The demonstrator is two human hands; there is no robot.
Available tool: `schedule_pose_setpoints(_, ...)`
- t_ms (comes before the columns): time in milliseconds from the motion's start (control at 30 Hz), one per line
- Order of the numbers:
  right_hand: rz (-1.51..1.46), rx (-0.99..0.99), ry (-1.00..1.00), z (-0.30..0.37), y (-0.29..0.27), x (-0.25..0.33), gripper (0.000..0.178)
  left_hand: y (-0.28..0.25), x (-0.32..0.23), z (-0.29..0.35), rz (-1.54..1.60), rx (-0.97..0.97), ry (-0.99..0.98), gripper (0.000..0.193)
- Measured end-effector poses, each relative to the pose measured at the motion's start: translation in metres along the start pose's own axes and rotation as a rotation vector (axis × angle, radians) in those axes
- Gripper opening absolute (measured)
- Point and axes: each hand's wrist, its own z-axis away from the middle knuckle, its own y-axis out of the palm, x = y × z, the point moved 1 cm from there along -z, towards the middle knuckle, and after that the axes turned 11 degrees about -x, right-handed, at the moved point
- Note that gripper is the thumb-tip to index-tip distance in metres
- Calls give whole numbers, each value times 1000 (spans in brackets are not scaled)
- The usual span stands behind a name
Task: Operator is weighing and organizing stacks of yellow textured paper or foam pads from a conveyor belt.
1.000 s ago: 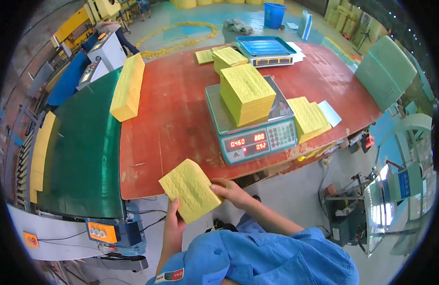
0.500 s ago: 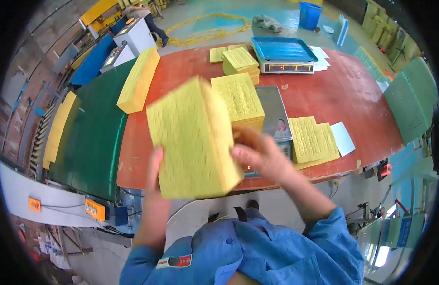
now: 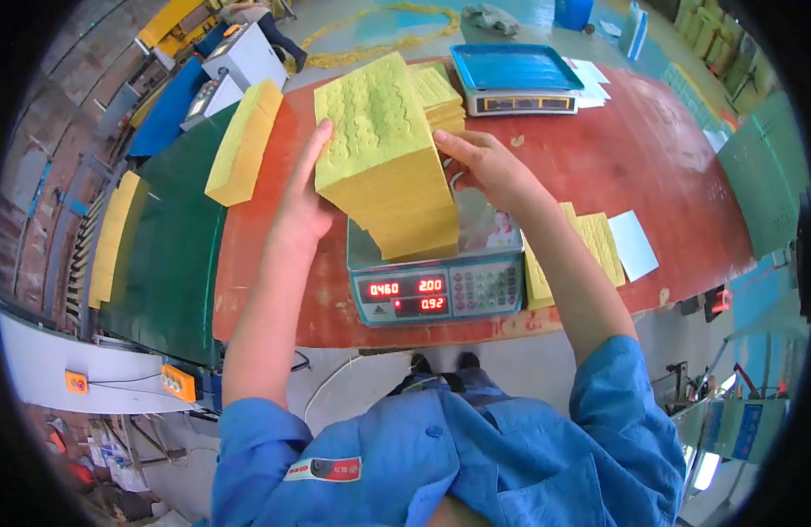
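Observation:
A tall block of yellow embossed paper sheets (image 3: 370, 114) stands between my hands, its patterned face up. Its lower part (image 3: 414, 239) sits slightly offset on a digital scale (image 3: 486, 285) with lit red figures. My left hand (image 3: 309, 198) presses along the block's left side, the thumb near its upper left edge. From the right, my right hand (image 3: 491, 169) grips the block's side, with thumb and fingers bent at the edge. Some fingertips are hidden behind the paper. The block covers most of the scale's plate.
More yellow stacks lie behind the block (image 3: 436, 88) and right of the scale (image 3: 603, 246), beside a pale blue sheet (image 3: 634, 246). A second scale with a blue tray (image 3: 515, 68) stands farther back. A long yellow stack (image 3: 245, 145) lies by the green conveyor (image 3: 173, 237) at left.
The paper stack moved up and away from me, from mid-air onto the stack on the scale. It turned so its scalloped pattern faces up. The scale's display came into view.

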Motion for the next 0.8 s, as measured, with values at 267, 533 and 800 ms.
schedule_pose_setpoints(267, -80, -39, 39, 11, 3, -10, 61, -3, 1, -1, -154, -22, 19, 67)
schedule_pose_setpoints(533, -78, -153, -61, 7, 7, -13, 56, -5, 6, -3, -275, -43, 90, 76)
schedule_pose_setpoints(800, -32, -360, -241, 4, 13, -53, 64, -22, 47, -4, -243, -141, 260, 65)
